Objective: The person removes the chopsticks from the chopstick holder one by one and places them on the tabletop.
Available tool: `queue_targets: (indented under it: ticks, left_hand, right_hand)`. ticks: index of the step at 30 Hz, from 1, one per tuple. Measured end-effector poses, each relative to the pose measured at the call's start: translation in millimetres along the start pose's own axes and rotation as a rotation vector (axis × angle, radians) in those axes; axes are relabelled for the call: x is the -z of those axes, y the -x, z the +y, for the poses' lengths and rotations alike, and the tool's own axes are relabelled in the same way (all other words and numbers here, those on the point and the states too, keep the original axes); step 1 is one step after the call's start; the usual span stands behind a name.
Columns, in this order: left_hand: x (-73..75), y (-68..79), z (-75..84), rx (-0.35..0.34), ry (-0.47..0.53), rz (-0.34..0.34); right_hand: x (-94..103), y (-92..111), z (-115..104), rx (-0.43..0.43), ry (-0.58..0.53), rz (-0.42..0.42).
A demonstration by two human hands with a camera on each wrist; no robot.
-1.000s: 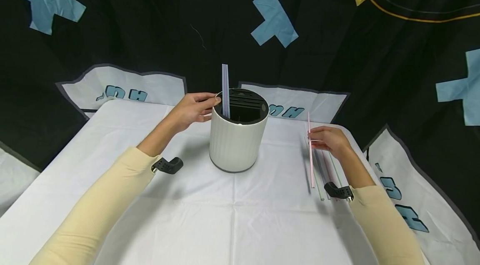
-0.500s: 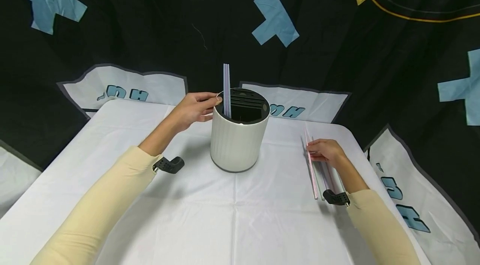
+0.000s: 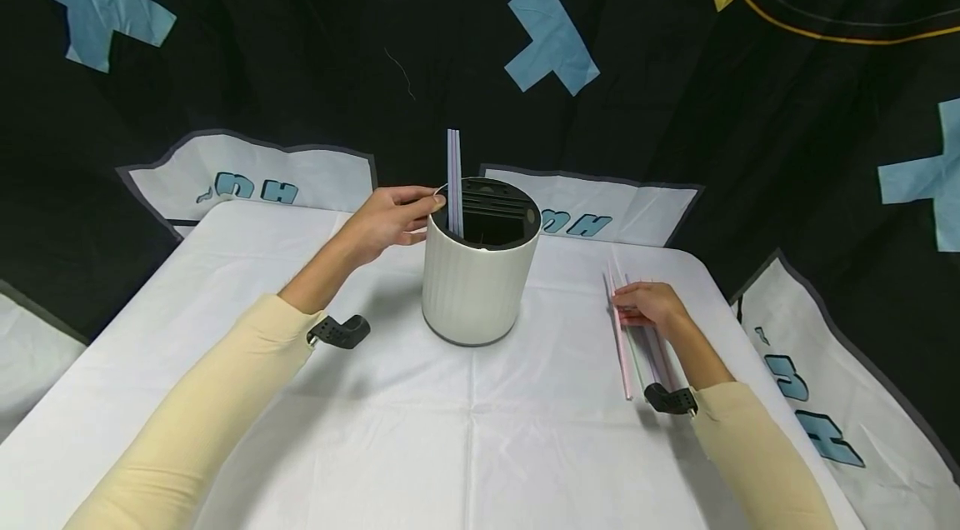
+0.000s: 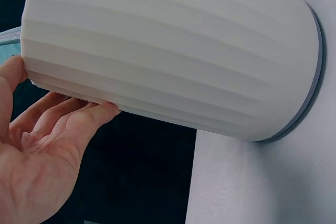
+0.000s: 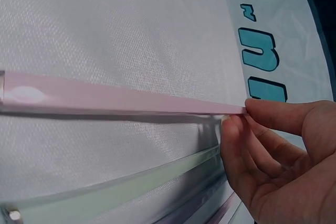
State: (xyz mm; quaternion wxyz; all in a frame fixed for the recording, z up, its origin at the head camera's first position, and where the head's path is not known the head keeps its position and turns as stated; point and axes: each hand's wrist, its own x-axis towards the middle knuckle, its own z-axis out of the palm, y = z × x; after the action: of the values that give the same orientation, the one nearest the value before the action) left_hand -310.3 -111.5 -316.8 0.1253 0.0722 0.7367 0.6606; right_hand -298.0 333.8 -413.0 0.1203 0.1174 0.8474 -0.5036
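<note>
A white ribbed cylindrical holder (image 3: 477,288) with a black slotted top stands upright on the table. Several lavender straws (image 3: 454,180) rise from its opening. My left hand (image 3: 382,222) holds the holder's left side, thumb at the rim and fingertips against the outer wall, as the left wrist view (image 4: 52,145) shows. Over at the right, my right hand (image 3: 651,305) pinches a long, thin pink straw (image 5: 115,98) between thumb and fingertips, close over the tabletop. Beside it, partly under the hand, lie a pale green straw (image 5: 126,184) and several purple and pink ones.
A white cloth covers the table (image 3: 360,447). Behind it hangs a black curtain (image 3: 300,80) with blue and yellow patches. White printed cloth panels (image 3: 600,201) stand along the back and right edges.
My right hand has come down and slightly toward me, lowering the pink straw from a raised position to close beside the others. My left hand stays on the holder.
</note>
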Motion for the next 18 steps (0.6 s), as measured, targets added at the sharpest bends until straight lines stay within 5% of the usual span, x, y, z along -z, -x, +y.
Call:
queue_targets:
  ticks: [18]
  left_hand:
    - [-0.1, 0.5, -0.7, -0.011, 0.001, 0.001]
  right_hand:
    - [0.2, 0.9, 5.7, -0.002, 0.034, 0.019]
